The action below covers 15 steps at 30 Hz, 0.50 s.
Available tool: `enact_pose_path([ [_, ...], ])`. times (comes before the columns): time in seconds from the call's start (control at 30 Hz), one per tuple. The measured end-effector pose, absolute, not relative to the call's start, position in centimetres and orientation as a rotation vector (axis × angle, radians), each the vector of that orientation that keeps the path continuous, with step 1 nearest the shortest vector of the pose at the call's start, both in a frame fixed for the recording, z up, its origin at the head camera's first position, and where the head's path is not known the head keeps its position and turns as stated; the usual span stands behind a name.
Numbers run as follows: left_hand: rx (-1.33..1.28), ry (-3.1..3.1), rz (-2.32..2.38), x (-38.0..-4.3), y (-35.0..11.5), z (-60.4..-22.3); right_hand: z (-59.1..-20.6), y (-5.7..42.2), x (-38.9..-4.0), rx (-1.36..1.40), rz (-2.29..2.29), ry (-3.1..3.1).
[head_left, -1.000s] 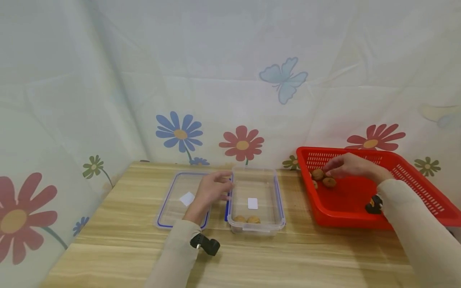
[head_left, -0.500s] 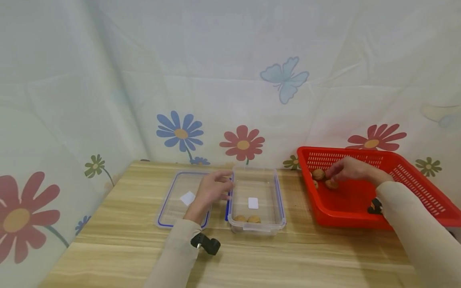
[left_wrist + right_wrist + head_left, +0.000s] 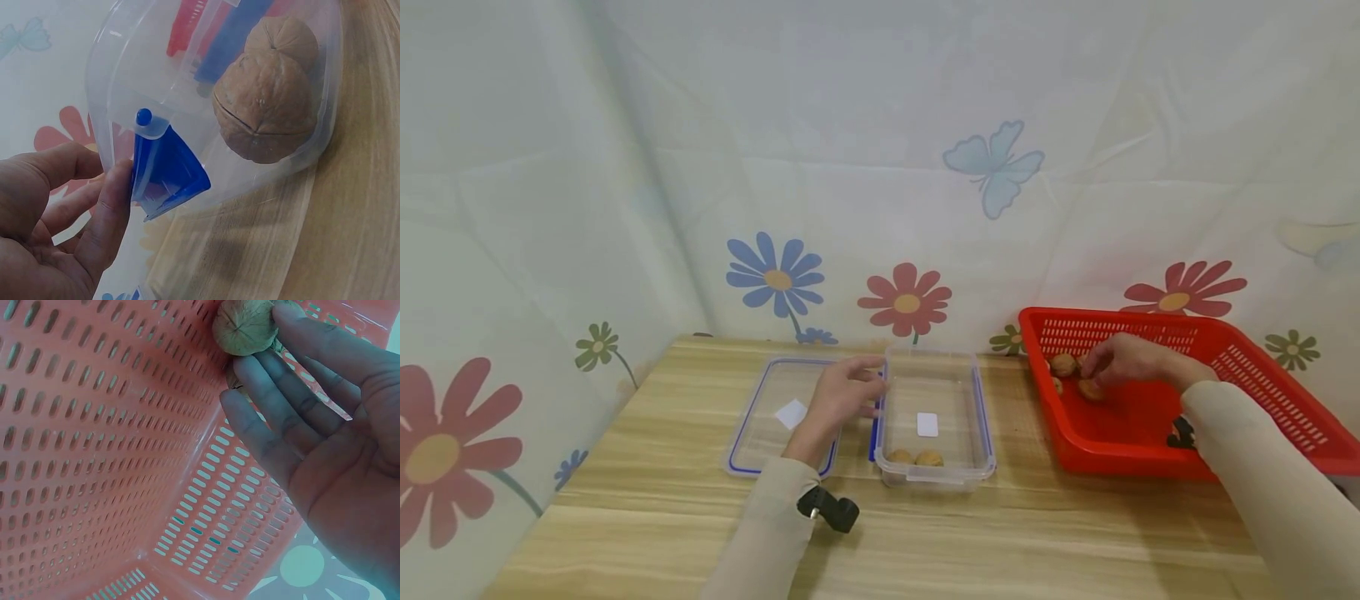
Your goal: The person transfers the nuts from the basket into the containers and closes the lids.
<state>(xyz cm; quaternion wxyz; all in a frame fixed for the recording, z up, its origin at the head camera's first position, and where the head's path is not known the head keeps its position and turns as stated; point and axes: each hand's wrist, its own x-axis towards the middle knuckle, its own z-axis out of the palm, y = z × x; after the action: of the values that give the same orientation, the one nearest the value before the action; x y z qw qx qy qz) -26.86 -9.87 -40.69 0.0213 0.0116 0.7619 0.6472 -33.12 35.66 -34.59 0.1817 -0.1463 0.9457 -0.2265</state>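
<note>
Inside the red basket point(image 3: 1138, 460), my right hand point(image 3: 1131, 360) reaches down, fingertips closed around a walnut point(image 3: 240, 328). The thumb tip and a fingertip meet that walnut close over the basket floor. Another walnut point(image 3: 1063, 365) lies just left of the hand, near the basket's left wall. My left hand point(image 3: 842, 392) stands at the left side of a clear plastic box point(image 3: 983, 417), relaxed fingers touching its rim and the blue latch point(image 3: 169, 169). Two walnuts point(image 3: 265, 106) sit in the box's near left corner.
Left of the box, a clear lid with a blue seal point(image 3: 748, 417) lies flat on the wooden table point(image 3: 647, 475), partly behind the left hand. A white label point(image 3: 927, 425) shows on the box. A flower-printed curtain point(image 3: 850, 208) hangs behind the table.
My right hand has lowered into the basket, from above the walnuts to a walnut on its floor, and its fingers have closed around it. The left hand has stayed at the box.
</note>
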Motion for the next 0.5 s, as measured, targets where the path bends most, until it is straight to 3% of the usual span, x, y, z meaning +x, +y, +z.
enact_pose_path([
  [0.5, 0.034, 2.399, 1.978, -26.84, -9.9, -40.74, -34.72, 35.69, -32.87, -0.377, -0.63, 2.631],
])
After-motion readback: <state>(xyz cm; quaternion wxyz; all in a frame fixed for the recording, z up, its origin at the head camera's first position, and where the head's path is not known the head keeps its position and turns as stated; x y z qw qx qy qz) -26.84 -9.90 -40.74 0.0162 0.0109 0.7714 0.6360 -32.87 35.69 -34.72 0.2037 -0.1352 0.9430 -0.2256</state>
